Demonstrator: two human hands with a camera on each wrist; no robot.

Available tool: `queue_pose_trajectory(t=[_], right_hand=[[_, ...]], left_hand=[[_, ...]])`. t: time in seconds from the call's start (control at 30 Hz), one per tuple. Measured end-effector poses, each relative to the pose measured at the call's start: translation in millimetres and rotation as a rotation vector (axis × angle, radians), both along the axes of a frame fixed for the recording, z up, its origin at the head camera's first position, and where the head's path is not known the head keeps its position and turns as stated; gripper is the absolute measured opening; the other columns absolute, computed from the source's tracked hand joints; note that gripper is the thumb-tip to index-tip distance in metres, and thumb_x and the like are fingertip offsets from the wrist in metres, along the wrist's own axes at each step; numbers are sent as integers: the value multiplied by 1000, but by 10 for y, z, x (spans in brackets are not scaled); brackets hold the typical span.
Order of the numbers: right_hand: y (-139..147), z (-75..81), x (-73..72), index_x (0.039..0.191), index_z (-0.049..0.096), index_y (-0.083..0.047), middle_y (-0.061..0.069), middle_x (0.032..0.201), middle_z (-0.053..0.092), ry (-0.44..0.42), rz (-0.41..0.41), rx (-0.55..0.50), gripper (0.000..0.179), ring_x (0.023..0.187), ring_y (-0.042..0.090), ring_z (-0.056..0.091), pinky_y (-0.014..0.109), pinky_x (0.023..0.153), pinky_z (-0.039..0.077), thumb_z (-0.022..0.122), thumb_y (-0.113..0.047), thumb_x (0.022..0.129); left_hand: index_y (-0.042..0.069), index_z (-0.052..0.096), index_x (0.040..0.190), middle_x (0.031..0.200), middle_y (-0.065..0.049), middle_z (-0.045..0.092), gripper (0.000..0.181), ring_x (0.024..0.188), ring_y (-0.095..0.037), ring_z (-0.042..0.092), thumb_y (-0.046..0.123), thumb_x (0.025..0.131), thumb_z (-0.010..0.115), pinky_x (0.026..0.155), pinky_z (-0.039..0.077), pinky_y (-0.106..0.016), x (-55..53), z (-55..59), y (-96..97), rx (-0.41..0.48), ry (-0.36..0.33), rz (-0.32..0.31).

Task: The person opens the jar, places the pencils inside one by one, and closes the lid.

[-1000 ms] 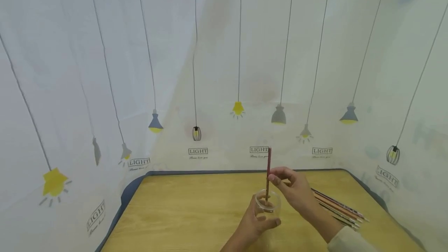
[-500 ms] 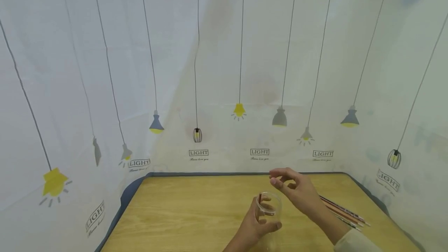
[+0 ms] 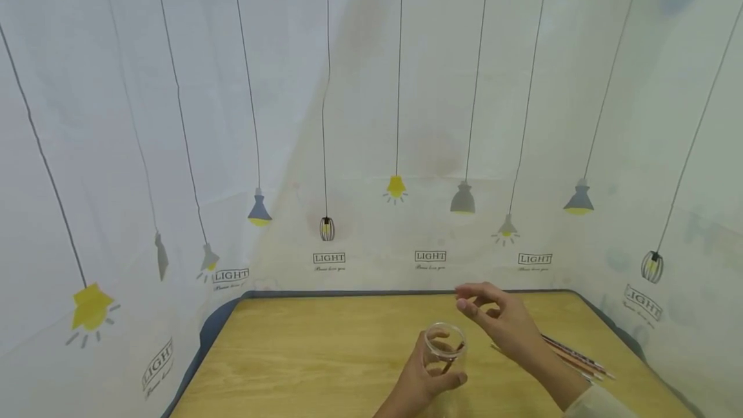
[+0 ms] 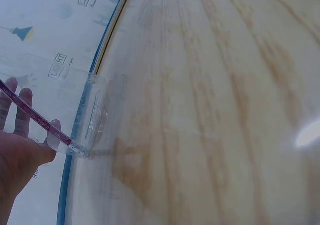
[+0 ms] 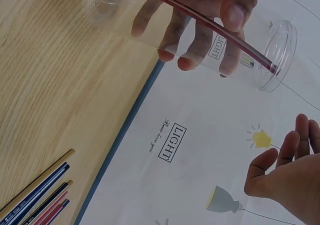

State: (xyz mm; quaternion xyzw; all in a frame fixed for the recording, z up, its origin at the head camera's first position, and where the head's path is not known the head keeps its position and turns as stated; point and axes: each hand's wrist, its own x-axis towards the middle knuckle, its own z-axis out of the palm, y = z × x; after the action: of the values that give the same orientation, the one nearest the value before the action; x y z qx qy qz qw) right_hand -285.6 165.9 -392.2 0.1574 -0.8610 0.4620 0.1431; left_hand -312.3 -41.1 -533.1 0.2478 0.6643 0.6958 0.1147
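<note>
My left hand (image 3: 413, 376) grips a tall clear plastic cup (image 3: 428, 344), fingers curled round its wall. Inside leans one dark red pencil (image 5: 210, 26), whole within the cup and slanting from base to rim. In the left wrist view, the pencil (image 4: 37, 116) has its white-banded end at the cup's base, and "HB" shows in print on it. My right hand (image 3: 506, 326) hovers just up and right of the cup's mouth, fingers loosely bent with nothing between them. The right wrist view has this right hand (image 5: 287, 177) apart from the rim.
Several pencils (image 3: 574, 357) lie side by side on the wooden table (image 3: 302, 347), under and beyond my right forearm. A white cloth (image 3: 366, 115) printed with hanging lamps rises round the back and sides of the table, which has a blue edge.
A second ago my right hand pinched the red pencil upright over the cup. It has let go, and the pencil has dropped in and tipped to the cup's right side. The right hand shifted slightly right.
</note>
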Motion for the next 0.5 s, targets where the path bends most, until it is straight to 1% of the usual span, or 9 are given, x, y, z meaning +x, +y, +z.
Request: queue_pose_trajectory(t=[0.07,0.13,0.23,0.3,0.4,0.5], right_hand=[[35,-12,-3,133,76,-23,-4,122,80,10,-7,9,26,105,6,66,35,93,56,70,-34,110],[70,-24,-12,133,76,-23,-3,122,80,19,-14,21,26,104,6,66,35,92,56,70,-33,110],[123,-42,-25,133,77,-21,1,126,80,27,-32,31,28,103,5,66,34,89,57,71,-34,109],[161,-57,-22,134,77,-20,3,128,79,20,-46,40,30,103,4,66,35,89,58,72,-35,109],[222,-92,-7,136,76,-19,3,129,78,-6,-65,45,32,105,5,65,41,92,59,72,-36,109],[278,-138,6,136,76,-21,-2,126,78,-32,-88,55,33,106,6,64,41,94,58,71,-38,109]], left_hand=[[32,44,152,144,-4,59,71,138,-34,55,29,95,87,116,57,-47,1,5,3,2,-5,-1],[33,45,151,144,-4,58,70,138,-35,55,28,95,87,117,57,-48,-11,8,5,3,1,1],[28,45,152,143,-5,57,71,135,-32,56,28,95,87,117,56,-47,-37,8,12,7,8,6],[24,44,154,143,-5,57,73,135,-30,56,26,95,87,117,56,-46,-44,8,17,12,7,8],[20,43,156,143,-5,58,75,136,-32,56,24,95,87,116,57,-47,-28,8,23,25,-18,4],[24,45,154,143,-5,59,73,137,-35,55,23,94,86,114,58,-48,-7,-3,28,25,-33,8]])
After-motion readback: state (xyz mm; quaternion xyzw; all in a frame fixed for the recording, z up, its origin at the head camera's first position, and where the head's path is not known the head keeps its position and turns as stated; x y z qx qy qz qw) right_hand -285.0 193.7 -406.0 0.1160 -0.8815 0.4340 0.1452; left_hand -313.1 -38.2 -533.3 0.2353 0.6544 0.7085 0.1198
